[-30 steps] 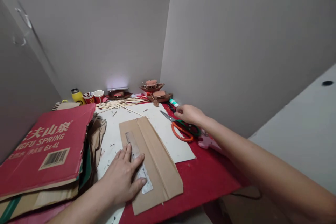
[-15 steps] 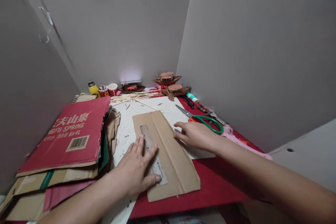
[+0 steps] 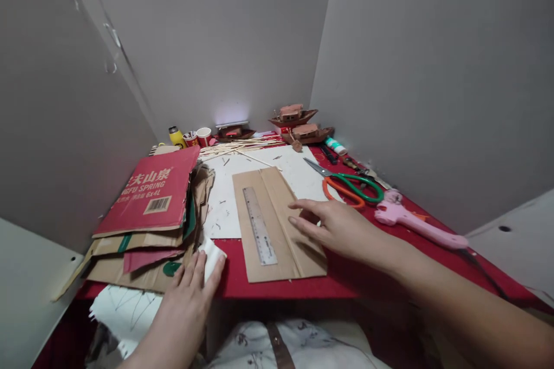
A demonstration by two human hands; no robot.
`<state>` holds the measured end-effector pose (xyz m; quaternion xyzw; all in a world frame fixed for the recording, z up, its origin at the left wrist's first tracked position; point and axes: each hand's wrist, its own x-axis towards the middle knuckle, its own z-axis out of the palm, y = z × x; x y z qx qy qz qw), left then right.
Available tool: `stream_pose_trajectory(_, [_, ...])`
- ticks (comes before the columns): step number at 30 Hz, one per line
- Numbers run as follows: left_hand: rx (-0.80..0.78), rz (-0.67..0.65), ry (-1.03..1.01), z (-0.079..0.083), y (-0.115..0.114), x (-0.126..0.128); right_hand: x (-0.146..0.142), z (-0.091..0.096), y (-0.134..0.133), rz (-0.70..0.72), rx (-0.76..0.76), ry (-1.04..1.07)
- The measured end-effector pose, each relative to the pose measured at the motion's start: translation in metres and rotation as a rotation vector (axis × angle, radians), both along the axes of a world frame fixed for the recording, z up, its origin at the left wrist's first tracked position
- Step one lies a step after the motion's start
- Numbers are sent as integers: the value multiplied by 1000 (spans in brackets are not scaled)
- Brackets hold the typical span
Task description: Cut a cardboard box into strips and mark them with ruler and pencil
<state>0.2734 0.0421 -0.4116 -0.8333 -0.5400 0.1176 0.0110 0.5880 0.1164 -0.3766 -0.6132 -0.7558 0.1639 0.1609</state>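
Observation:
A flat piece of brown cardboard (image 3: 283,207) with a crease along its length lies at the front of the table. On its left half rests a clear ruler (image 3: 258,228). My right hand (image 3: 340,225) is over the cardboard's right edge, fingers apart and holding nothing; whether it touches is unclear. My left hand (image 3: 190,288) is at the table's front edge, left of the cardboard. Its fingers are stretched out over a white paper (image 3: 213,253) with a bent corner. Scissors (image 3: 346,184) with green and orange handles lie beyond my right hand.
Stacked cardboard with a red printed panel (image 3: 147,193) stands at the left. Wooden sticks (image 3: 242,147), model boats (image 3: 292,118), cups (image 3: 203,137) and a yellow bottle (image 3: 176,136) line the back. A pink glue gun (image 3: 415,222) lies at the right. Grey partitions (image 3: 225,40) enclose the table.
My left hand has left the ruler and moved down-left onto the white paper. The ruler stays on the cardboard. My right hand stays near the cardboard's right edge, and the view has shifted.

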Motion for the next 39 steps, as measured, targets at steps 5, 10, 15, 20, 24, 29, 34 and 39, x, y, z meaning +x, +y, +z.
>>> stream_pose_trajectory(5, [221, 35, -6, 12, 1, -12, -11, -1, 3, 116, -57, 213])
stream_pose_trajectory(10, [266, -57, -204, 24, 6, -19, -41, -3, 12, 207, -438, 696])
stream_pose_trajectory(15, [411, -78, -385, 28, 3, -34, -93, -4, 32, 38, -671, 1077])
stream_pose_trajectory(20, [521, -8, -158, 25, 11, -59, -143, -10, 62, -79, -789, 1121])
stream_pose_trajectory(24, [491, 15, -89, 16, 22, -72, -175, -17, 80, -121, -888, 1095])
stream_pose_trajectory(29, [420, 24, -159, 7, 23, -65, -198, -18, 84, -180, -954, 1132])
stream_pose_trajectory(34, [412, 57, -140, 3, 20, -48, -202, -16, 84, -197, -992, 1198])
stream_pose_trajectory(39, [385, 119, -114, 22, 36, -40, -206, -13, 90, -122, -1040, 1266])
